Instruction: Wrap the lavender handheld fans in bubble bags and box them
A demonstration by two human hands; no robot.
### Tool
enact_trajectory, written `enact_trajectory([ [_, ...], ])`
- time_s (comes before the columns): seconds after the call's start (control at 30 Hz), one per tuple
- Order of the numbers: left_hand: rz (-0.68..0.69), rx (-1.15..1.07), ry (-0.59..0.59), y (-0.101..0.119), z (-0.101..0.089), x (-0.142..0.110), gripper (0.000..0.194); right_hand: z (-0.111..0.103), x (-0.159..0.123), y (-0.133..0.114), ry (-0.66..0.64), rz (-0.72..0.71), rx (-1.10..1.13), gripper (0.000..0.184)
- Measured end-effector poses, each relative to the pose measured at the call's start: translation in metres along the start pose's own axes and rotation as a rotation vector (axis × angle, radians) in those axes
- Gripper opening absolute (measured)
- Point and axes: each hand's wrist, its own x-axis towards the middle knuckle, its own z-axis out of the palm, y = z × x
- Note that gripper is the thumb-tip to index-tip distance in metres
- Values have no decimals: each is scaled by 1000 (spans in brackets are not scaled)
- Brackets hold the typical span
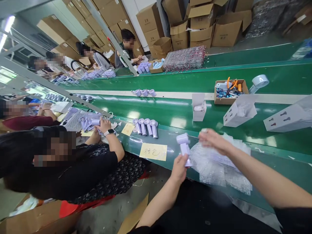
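My left hand [179, 169] is closed around the handle of a lilac handheld fan [183, 140], which it holds upright at the near edge of the green bench. To the right, my right hand [212, 140] hovers with its fingers stretched out and somewhat blurred; I see nothing held in it. A pile of clear bubble wrap bags [219, 165] lies below that hand, close to the fan. Several more lilac fans [147, 127] lie in a row left of my hands, behind a yellow paper sign [153, 151] with handwriting.
White boxes [199, 109] with bagged contents stand across the bench. Behind them is a cardboard tray [225, 100] with pliers and small parts, beside a tape roll [260, 80]. At my left a co-worker [97, 162] handles lilac parts. Other people sit farther along.
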Motion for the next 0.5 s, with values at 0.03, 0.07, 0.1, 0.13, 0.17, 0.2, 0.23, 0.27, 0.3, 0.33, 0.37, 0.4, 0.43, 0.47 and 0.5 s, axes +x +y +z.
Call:
enact_trajectory([
  [0.03,24,55,-118,-2,9,-5,46,10,-23,7,-189,166,168,32],
  [0.07,56,143,-237,-3,14,-8,47,17,-43,14,-221,266,296,32],
  [0.1,103,269,-338,-4,14,-9,47,20,-58,19,-223,340,405,31],
  [0.13,171,435,-411,-5,12,-8,45,19,-70,23,-148,364,483,30],
  [0.17,257,637,-446,-6,6,-5,41,14,-78,25,-42,365,531,29],
  [0.2,355,862,-444,-8,-1,1,38,6,-83,27,52,358,560,29],
  [0.23,453,1088,-428,-10,-9,9,38,-4,-88,27,126,352,578,29],
  [0.27,538,1293,-424,-14,-15,19,40,-15,-92,28,171,355,593,31],
  [0.3,607,1452,-435,-18,-21,29,40,-25,-97,28,183,371,608,33],
  [0.33,660,1558,-455,-22,-25,38,37,-34,-104,30,175,388,628,37],
  [0.37,705,1614,-485,-26,-28,47,33,-40,-112,32,153,405,655,41],
  [0.4,745,1628,-520,-30,-29,53,29,-45,-121,35,127,422,685,45],
  [0.43,779,1610,-542,-31,-30,57,26,-47,-131,38,96,441,714,47],
  [0.47,806,1566,-539,-31,-29,59,24,-47,-142,42,56,464,740,47],
  [0.5,822,1503,-502,-30,-28,57,23,-45,-152,45,8,490,760,46],
])
